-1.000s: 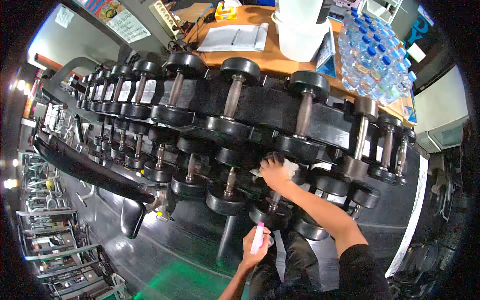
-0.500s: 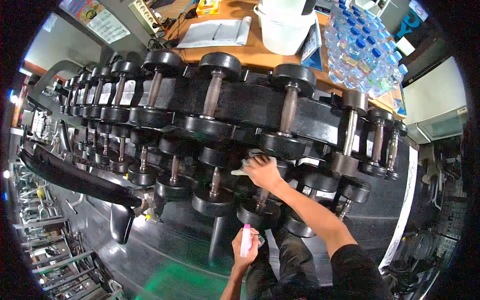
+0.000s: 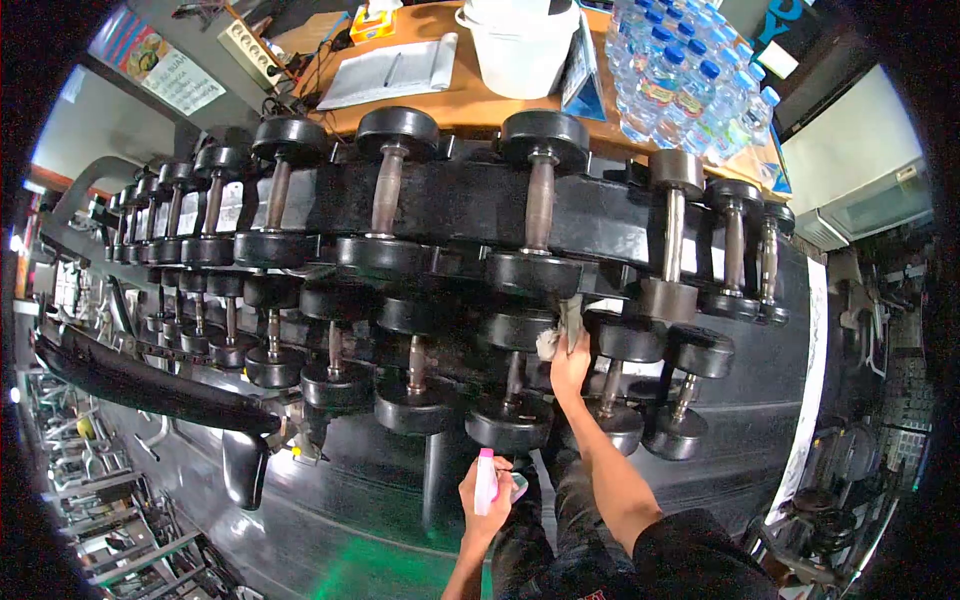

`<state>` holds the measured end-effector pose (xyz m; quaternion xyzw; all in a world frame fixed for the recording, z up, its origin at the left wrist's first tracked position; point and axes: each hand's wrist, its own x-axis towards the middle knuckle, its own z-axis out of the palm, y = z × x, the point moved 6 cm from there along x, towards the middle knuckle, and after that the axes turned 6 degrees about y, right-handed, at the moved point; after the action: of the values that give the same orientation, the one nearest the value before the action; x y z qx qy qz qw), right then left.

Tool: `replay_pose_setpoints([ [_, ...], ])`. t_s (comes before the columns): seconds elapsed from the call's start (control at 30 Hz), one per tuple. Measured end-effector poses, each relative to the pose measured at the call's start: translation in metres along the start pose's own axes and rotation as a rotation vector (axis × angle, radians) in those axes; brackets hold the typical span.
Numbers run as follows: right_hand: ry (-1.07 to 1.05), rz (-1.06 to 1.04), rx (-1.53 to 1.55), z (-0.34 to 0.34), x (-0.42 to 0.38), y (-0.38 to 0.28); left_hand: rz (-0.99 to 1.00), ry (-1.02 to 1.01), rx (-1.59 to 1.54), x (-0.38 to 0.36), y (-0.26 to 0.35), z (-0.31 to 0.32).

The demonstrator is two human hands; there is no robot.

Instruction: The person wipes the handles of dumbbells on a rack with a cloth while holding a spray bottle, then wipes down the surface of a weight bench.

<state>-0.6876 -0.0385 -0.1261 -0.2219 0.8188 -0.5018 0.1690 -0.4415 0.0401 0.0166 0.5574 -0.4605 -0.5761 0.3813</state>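
My left hand (image 3: 474, 507) is closed around a spray bottle (image 3: 486, 482) with a white head and a pink tip, held low in front of the rack. Farther forward, my right hand (image 3: 570, 366) grips a whitish cloth (image 3: 547, 345). It reaches between two black dumbbells of the lower row, the nearer one (image 3: 508, 421) on its left and another (image 3: 628, 337) on its right. The fingertips are partly hidden by the cloth and the rack. Just above them lies the round end of an upper-row dumbbell (image 3: 537, 273).
Two tiers of dumbbells fill the rack (image 3: 470, 205). Behind it, a wooden desk (image 3: 452, 108) bears an open notebook (image 3: 390, 72), a white bucket (image 3: 520, 55) and many water bottles (image 3: 690, 90). A padded bench (image 3: 150, 370) stands at left.
My right hand has moved right with the cloth, from behind one lower dumbbell to the gap beside it. My left hand keeps the spray bottle nearly in place. The view has shifted slightly.
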Motion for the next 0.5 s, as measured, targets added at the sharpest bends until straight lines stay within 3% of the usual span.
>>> replay_pose_setpoints([
  [0.1, 0.166, -0.003, 0.000, -0.001, -0.004, -0.009, 0.034, -0.004, -0.045, 0.000, 0.000, -0.004],
  [0.27, 0.212, -0.002, -0.024, -0.001, -0.002, -0.010, 0.058, 0.054, -0.097, 0.000, 0.002, -0.006],
  [0.33, 0.120, -0.177, -0.199, -0.001, 0.004, -0.020, 0.185, -0.010, -0.012, -0.001, 0.006, -0.007],
  [0.37, 0.055, -0.153, -0.275, 0.000, 0.009, -0.017, 0.219, -0.017, -0.013, -0.001, 0.008, -0.008],
  [0.5, -0.029, -0.290, -0.481, 0.001, 0.031, -0.011, 0.195, 0.023, -0.009, 0.002, 0.003, -0.009],
])
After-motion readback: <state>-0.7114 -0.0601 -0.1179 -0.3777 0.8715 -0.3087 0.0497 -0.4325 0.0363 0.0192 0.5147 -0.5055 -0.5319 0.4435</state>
